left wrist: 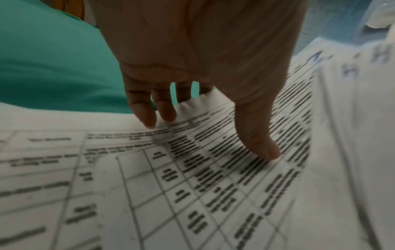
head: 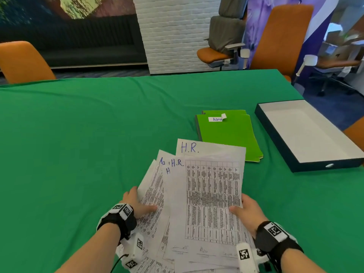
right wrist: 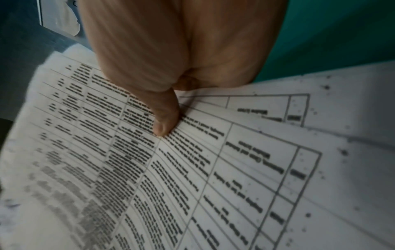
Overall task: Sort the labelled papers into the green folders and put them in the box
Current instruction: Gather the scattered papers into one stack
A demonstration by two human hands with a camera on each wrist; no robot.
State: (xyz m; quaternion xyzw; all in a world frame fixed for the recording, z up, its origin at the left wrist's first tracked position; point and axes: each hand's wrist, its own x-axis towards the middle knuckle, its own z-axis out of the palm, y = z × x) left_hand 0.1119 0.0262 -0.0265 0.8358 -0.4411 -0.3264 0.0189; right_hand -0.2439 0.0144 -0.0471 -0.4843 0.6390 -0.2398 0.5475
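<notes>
A fanned stack of printed papers (head: 208,194) is held up over the green tablecloth (head: 78,134); blue handwritten "H.R." marks show on some top corners. My left hand (head: 143,205) grips the stack's left side, thumb (left wrist: 267,152) on top, with the other fingers (left wrist: 149,118) at its edge. My right hand (head: 240,209) pinches the right side of the papers (right wrist: 192,169), thumb (right wrist: 164,128) on top and the other fingers hidden beneath. Green folders (head: 226,134) lie stacked beyond the papers, the top one with a white label. The dark-rimmed box (head: 275,125), white inside, lies to their right.
Orange chairs stand at the far left (head: 21,62) and far right (head: 279,38) of the table. A grey office chair (head: 224,36) and a white brick pillar (head: 173,32) are behind it. The box lies near the table's right edge.
</notes>
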